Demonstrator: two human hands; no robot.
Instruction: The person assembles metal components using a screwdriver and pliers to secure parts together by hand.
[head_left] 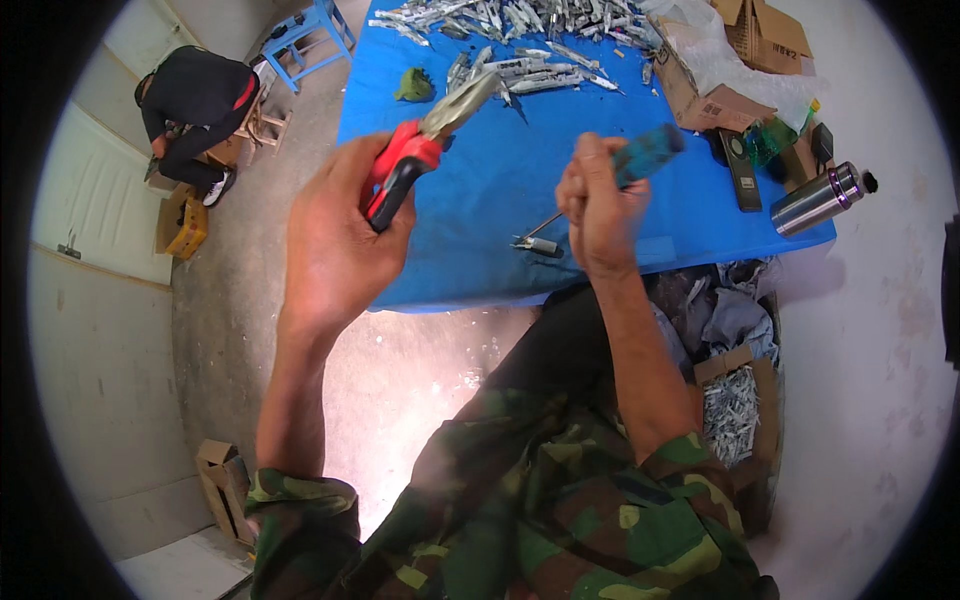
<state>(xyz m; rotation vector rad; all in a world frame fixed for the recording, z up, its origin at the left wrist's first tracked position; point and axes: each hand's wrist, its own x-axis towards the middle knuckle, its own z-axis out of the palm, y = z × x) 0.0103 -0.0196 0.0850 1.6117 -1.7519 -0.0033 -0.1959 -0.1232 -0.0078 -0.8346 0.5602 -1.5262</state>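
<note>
My left hand [345,235] is closed around pliers [408,165] with red and black grips, held above the blue-covered table [470,200] with the metal jaws tilted up and to the right. In my right hand [605,205] is a screwdriver [648,155] with a teal handle, slightly smeared by motion. Its thin shaft slants down to the left from my fingers, close to a small grey cylindrical part [542,246] on the table. Whether the tip touches that part I cannot tell.
Several whitish stick-shaped parts [530,75] are heaped at the table's far side beside a green lump [414,85]. A steel flask [818,200] and cardboard box [690,80] stand right. Below is a box of small pieces [732,415]. Another person [200,95] sits far left.
</note>
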